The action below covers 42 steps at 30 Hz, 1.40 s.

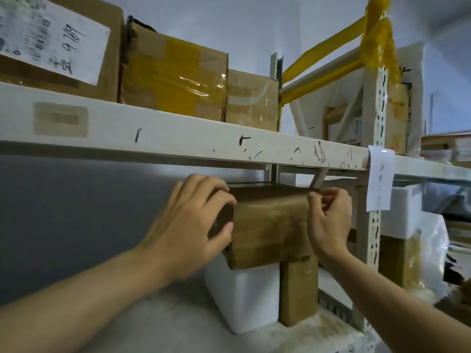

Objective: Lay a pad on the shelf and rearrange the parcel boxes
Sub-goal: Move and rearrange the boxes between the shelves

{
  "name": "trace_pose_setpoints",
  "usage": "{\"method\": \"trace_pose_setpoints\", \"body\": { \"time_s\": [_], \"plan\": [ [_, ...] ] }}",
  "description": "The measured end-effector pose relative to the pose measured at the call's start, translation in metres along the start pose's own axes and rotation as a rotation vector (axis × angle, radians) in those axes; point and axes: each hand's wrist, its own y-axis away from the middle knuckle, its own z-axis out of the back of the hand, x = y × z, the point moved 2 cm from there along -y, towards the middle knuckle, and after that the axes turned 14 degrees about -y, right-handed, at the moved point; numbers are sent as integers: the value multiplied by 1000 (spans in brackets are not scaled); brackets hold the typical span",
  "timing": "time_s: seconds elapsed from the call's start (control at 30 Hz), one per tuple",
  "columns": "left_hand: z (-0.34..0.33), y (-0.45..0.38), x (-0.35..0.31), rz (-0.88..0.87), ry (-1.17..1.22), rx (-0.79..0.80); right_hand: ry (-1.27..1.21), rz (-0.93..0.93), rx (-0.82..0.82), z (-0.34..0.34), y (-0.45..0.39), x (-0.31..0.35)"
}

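Hands, left (pixel 196 225) and right (pixel 328 220), grip cardboard box (pixel 270 230) sides, fingers curled.

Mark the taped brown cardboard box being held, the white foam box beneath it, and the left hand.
taped brown cardboard box (pixel 270 225), head view, on its taped front face.
white foam box (pixel 244 299), head view, on its front face.
left hand (pixel 188 225), head view, on the back of the hand.

A taped brown cardboard box (pixel 267 230) sits on a white foam box (pixel 244 299) and an upright brown parcel (pixel 298 291), beneath the white metal shelf beam (pixel 178 133) carrying three cardboard boxes (pixel 175 77).
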Motion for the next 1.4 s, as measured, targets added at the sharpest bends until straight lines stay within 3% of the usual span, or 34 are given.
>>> {"method": "trace_pose_setpoints", "body": {
  "time_s": [0.13,0.2,0.33,0.63,0.87,1.13,1.4],
  "plan": [
    [-43,3,-15,633,399,352,-32,-225,55,3,-16,-35],
    [-58,-3,-23,894,663,427,-86,-402,104,0,-22,-48],
    [-72,-19,-40,1138,964,439,-237,-703,219,-3,-36,-66],
    [-98,-41,-55,1388,1165,394,-330,-849,411,-6,-63,-80],
    [-87,-55,-62,1539,1245,319,-408,-882,415,-6,-63,-73],
    [-65,-49,-61,1439,1278,273,-464,-818,275,10,-51,-53],
    [-23,-4,-39,1308,1375,244,-580,-735,341,19,-3,-11]
  ]
}}
